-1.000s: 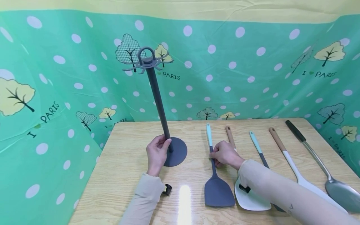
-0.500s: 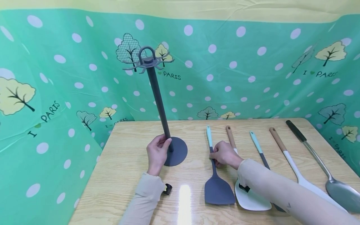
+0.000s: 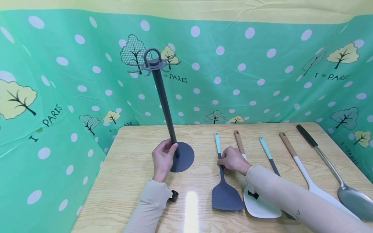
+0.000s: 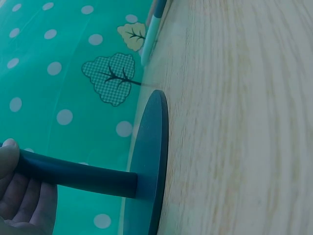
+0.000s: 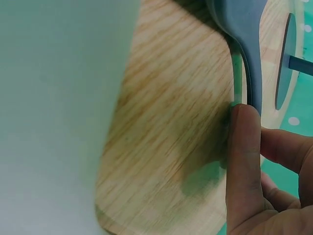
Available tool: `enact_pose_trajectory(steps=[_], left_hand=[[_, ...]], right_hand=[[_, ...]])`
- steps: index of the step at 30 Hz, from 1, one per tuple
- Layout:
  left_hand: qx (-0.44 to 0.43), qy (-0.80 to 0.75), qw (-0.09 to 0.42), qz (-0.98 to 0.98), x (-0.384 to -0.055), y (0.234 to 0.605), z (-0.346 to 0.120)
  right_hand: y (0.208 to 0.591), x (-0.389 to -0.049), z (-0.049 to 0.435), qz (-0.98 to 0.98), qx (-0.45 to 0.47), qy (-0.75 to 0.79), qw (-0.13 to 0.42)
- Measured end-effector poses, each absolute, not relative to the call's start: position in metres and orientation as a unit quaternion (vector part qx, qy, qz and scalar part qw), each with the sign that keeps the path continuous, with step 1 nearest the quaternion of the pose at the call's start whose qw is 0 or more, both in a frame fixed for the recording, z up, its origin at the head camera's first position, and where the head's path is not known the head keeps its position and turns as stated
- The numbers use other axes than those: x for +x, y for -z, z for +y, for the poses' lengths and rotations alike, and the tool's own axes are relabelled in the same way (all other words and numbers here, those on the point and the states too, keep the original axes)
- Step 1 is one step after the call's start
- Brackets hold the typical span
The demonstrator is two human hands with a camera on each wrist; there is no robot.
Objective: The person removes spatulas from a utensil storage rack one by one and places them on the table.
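Observation:
My left hand (image 3: 163,160) holds the lower pole of a dark grey utensil stand (image 3: 164,106), thumb on one side and fingers on the other. The stand's round base (image 4: 149,161) rests on the table, and a ring of hooks (image 3: 154,65) tops it with nothing hanging there. My right hand (image 3: 233,159) pinches the shaft of a dark grey spatula (image 3: 227,196) with a mint handle end. In the right wrist view, thumb and fingers (image 5: 244,152) close around its shaft, and the blade's neck (image 5: 239,24) extends beyond them.
Right of the spatula lie a white turner (image 3: 260,207) with a brown handle, a mint-handled utensil (image 3: 264,147) partly under the right sleeve, a white utensil (image 3: 301,170) with a brown handle, and a large steel spoon (image 3: 354,200). A spotted green cloth (image 3: 233,64) hangs behind.
The spatula's handle end has dropped slightly in the head view while its blade edge has risen slightly. The left hand and the stand stay in place.

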State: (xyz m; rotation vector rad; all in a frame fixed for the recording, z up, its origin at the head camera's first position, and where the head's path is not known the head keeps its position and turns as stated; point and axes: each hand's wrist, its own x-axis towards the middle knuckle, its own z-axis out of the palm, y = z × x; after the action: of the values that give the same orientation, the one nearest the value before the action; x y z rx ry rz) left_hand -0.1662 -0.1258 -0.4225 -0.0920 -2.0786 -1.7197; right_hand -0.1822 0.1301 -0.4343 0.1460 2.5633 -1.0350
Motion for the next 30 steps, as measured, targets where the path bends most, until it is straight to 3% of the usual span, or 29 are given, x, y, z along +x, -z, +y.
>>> enact_pose_trajectory(steps=[30], left_hand=[[-0.041,0.622,0.228,-0.748,-0.167,0.425,-0.126]], right_hand=[[0.423,-0.182,0.143,0.896,0.029,0.412,0.165]])
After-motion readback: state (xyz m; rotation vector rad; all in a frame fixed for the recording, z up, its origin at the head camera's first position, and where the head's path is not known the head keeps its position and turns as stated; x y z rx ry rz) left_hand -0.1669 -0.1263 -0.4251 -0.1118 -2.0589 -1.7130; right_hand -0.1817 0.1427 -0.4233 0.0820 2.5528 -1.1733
